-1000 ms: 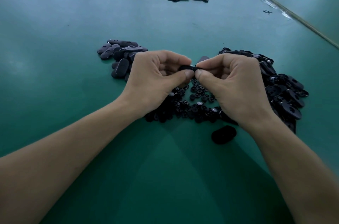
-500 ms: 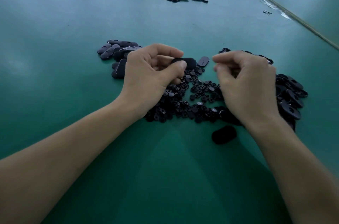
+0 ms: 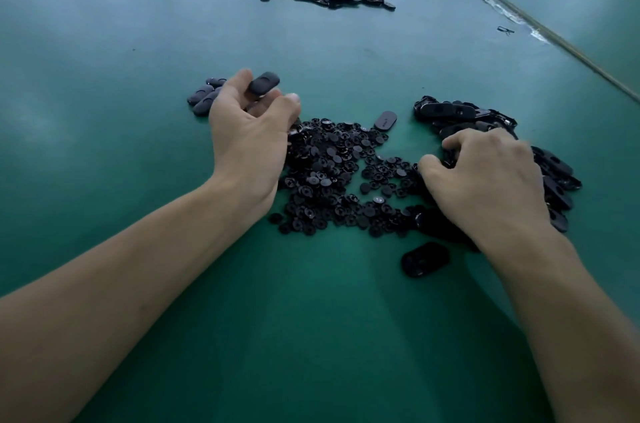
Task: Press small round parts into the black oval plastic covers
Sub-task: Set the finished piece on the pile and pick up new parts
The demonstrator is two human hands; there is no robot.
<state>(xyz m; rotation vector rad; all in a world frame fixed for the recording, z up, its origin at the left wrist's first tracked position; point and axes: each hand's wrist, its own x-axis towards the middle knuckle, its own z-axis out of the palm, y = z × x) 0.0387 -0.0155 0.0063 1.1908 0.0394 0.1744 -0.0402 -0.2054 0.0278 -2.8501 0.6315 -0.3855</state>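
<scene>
Beyond the far left corner of the round-parts heap, the left hand hangs with fingers loosely spread. An oval cover lies against its fingertips with the thumb clear of it; whether it is truly gripped I cannot tell. That cover shows its smooth domed face up, its long axis running away from the person and rightward. Right of the heap, the right hand curls down onto the hollow-side-up covers; what it has is hidden. The likely slip is that so loose a hold drops the cover short into the heap, not among the dome-up covers left of it.
</scene>
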